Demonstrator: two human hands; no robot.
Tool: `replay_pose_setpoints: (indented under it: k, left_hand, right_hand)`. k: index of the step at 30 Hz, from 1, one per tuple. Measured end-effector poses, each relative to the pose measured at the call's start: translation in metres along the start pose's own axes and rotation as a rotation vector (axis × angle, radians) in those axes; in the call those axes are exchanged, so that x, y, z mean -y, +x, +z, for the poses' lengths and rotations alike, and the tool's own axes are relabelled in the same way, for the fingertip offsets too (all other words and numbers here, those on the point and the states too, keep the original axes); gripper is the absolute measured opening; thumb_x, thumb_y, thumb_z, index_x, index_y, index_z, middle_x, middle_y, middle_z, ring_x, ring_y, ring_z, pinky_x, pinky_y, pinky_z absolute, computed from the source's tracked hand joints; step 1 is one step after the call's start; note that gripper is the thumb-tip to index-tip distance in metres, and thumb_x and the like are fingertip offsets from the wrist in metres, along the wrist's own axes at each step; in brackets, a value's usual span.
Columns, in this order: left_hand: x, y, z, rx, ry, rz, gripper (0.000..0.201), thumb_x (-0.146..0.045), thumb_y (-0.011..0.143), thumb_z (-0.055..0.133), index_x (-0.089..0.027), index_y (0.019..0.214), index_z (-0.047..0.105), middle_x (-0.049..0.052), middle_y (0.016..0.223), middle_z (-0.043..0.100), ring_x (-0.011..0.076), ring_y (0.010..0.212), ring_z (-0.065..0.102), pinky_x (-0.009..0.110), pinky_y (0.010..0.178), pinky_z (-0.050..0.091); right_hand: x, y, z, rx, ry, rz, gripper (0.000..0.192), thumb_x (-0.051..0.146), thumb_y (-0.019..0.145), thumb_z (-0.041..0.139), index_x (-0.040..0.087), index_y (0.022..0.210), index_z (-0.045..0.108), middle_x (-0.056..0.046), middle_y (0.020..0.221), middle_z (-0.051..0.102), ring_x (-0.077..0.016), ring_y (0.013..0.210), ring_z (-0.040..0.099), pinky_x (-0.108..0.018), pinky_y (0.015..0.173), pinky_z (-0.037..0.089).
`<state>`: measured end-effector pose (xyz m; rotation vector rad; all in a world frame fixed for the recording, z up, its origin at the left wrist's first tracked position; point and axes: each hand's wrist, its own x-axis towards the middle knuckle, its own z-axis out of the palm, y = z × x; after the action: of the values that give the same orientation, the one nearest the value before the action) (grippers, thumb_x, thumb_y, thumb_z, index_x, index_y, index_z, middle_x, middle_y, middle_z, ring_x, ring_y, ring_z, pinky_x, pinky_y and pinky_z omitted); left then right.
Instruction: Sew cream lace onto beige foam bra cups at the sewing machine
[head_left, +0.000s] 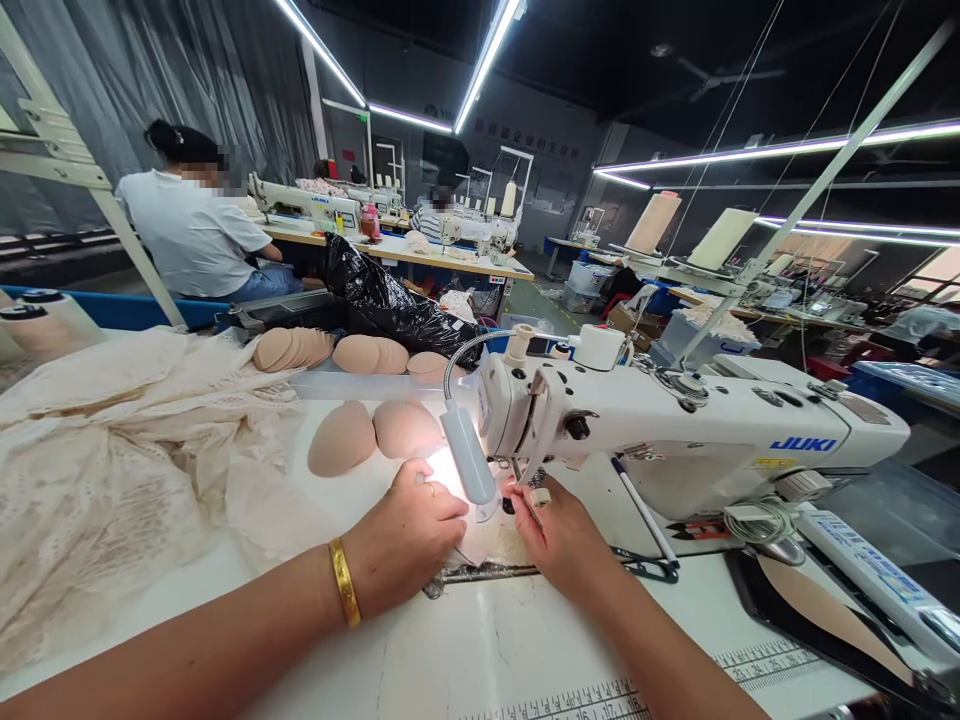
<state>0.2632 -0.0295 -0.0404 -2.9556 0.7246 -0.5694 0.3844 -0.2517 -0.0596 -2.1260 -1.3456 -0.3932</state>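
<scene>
My left hand (pixel 409 535), with a gold bangle at the wrist and a ring, presses down on a pale piece of fabric (pixel 480 540) just left of the needle of a white JUKI sewing machine (pixel 675 440). My right hand (pixel 559 540) rests on the same fabric at the presser foot, fingers pinched near the needle. A small gooseneck lamp (pixel 466 450) shines on the spot between both hands. Two beige foam cups (pixel 375 432) lie on the white table (pixel 480 650) just beyond my left hand.
A heap of cream lace fabric (pixel 112 470) covers the table's left. More stacked foam cups (pixel 360 352) and a black plastic bag (pixel 390 300) sit behind. A seated person in a white shirt (pixel 191 235) works at another machine far left. Scissors (pixel 645 568) lie by the machine base.
</scene>
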Motion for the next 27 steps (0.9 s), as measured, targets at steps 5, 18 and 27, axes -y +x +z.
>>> replay_pose_setpoints:
  k: [5, 18, 27]
  left_hand:
    - [0.001, -0.001, 0.004, -0.010, -0.074, -0.016, 0.023, 0.002, 0.068, 0.057, -0.019, 0.073, 0.050, -0.003, 0.086, 0.068, 0.0190, 0.071, 0.055, 0.047, 0.092, 0.036]
    - [-0.005, 0.001, -0.003, -0.045, -0.110, -0.036, 0.018, -0.002, 0.079, 0.057, -0.020, 0.079, 0.056, -0.001, 0.085, 0.066, 0.0207, 0.074, 0.057, 0.047, 0.091, 0.034]
    - [-0.014, -0.002, 0.001, -0.090, -0.137, 0.019, 0.020, 0.000, 0.078, 0.051, -0.020, 0.077, 0.056, -0.002, 0.082, 0.064, 0.0172, 0.063, 0.046, 0.048, 0.088, 0.035]
  right_hand:
    - [0.002, 0.002, -0.002, -0.043, -0.056, -0.082, 0.022, 0.009, 0.102, 0.045, 0.019, 0.114, 0.061, -0.009, 0.100, 0.074, -0.0252, 0.087, 0.071, -0.038, 0.074, 0.060]
    - [0.012, 0.000, -0.014, 0.273, 0.026, -0.242, 0.029, 0.003, 0.098, 0.048, 0.025, 0.099, 0.067, -0.002, 0.085, 0.065, -0.0197, 0.077, 0.058, -0.031, 0.073, 0.047]
    - [0.009, -0.002, -0.008, 0.310, 0.067, -0.197, 0.026, 0.002, 0.095, 0.051, 0.023, 0.097, 0.067, -0.003, 0.085, 0.062, -0.0210, 0.080, 0.054, -0.032, 0.070, 0.041]
